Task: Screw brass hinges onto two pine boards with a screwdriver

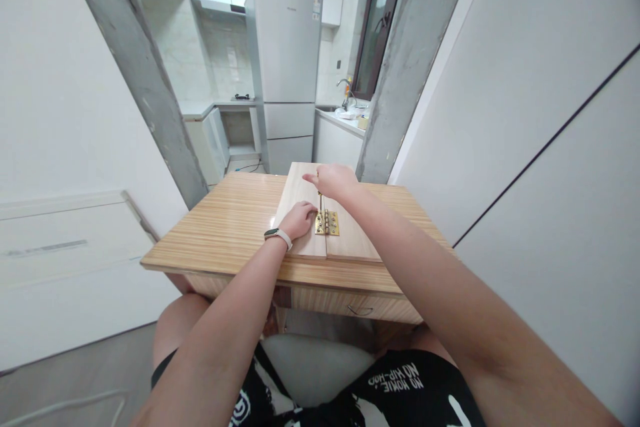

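Two pale wooden boards lie side by side on the table, the left board (300,180) and the right board (350,243). A brass hinge (327,223) spans the seam between them. My right hand (336,181) is closed around what looks like a screwdriver (321,201); its thin shaft points down at the hinge's upper left part, and its handle is hidden in the fist. My left hand (299,219), with a banded watch at the wrist, rests on the left board. Its fingertips reach the hinge's left edge beside the shaft.
The boards lie on a wood-grain table (225,227) with a drawer (360,307) at its front. Beyond stand a grey fridge (290,47) and a sink counter with a faucet (344,90). White walls and grey door posts flank both sides.
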Available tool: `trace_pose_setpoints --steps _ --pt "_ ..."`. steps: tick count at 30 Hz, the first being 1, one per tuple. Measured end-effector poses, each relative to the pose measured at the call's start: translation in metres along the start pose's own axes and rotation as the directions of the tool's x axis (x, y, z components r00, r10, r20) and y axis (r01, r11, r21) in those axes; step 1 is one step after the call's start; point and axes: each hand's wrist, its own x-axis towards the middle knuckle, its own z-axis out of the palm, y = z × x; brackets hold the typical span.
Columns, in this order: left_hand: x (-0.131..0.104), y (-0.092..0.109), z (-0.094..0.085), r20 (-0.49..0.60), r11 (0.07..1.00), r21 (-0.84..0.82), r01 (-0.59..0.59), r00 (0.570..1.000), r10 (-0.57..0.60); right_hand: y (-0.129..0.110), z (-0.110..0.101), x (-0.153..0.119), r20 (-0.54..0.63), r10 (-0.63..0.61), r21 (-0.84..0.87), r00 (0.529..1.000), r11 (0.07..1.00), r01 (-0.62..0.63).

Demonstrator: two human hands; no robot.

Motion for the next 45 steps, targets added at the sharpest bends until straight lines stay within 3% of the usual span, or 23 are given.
trace_pose_setpoints --steps 4,15,35,45 --pt "0.000 0.002 -0.002 0.009 1.000 0.004 0.006 1.000 -0.006 0.003 0.004 0.002 -0.015 0.012 -0.029 1.000 1.000 -0.012" --pt "-0.001 0.002 -0.002 0.010 1.000 0.002 0.009 1.000 -0.009 0.011 0.002 0.009 0.098 -0.076 -0.063 0.992 0.995 0.083" --pt "0.000 0.002 0.000 0.012 1.000 0.018 0.022 1.000 -0.022 0.007 0.008 -0.001 -0.077 -0.107 -0.033 0.991 0.994 0.105" --pt "-0.001 0.002 -0.003 0.022 0.999 -0.014 0.034 0.999 -0.034 0.011 0.013 0.002 -0.081 -0.096 -0.022 0.992 0.995 0.095"
